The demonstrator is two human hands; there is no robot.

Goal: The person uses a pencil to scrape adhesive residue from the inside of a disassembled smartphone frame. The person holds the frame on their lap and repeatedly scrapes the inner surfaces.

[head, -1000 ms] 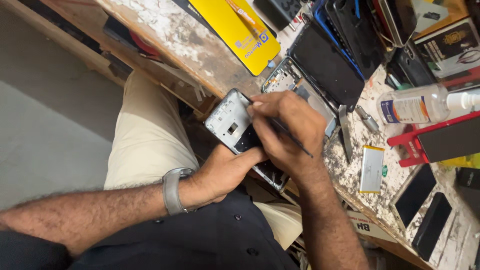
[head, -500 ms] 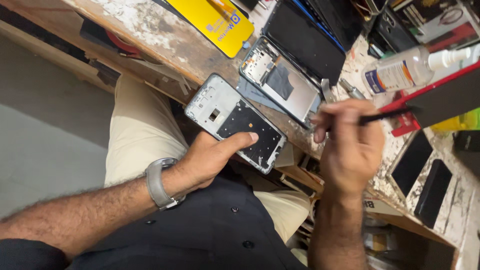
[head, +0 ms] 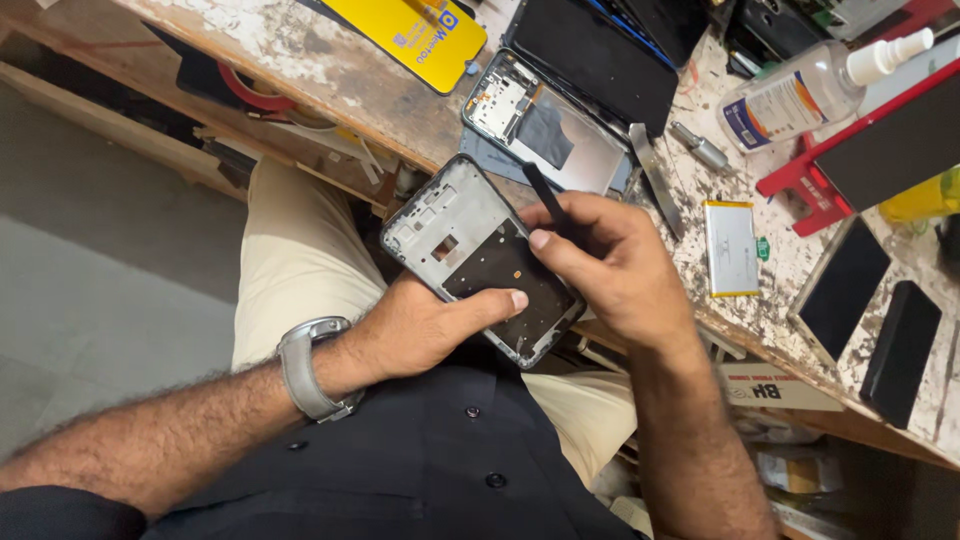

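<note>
- A yellow flat package (head: 415,35) lies on the worn workbench (head: 300,60).
- An opened phone body (head: 545,125) rests near the bench's edge.
- A flat battery (head: 731,248) lies beside metal tweezers (head: 656,180).
- A clear squeeze bottle (head: 800,95) lies on its side.

Phone frame (head: 480,260) and black tool (head: 548,202), both held above the lap.
Frame: grey, stripped, dark inner panel, small cutout near its top; tilted diagonally, off the bench. Tool: thin, slanted, upper tip over the frame's edge, lower end hidden.

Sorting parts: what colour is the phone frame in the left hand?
Silver-grey phone frame with a black centre panel, left hand; head view.
</note>
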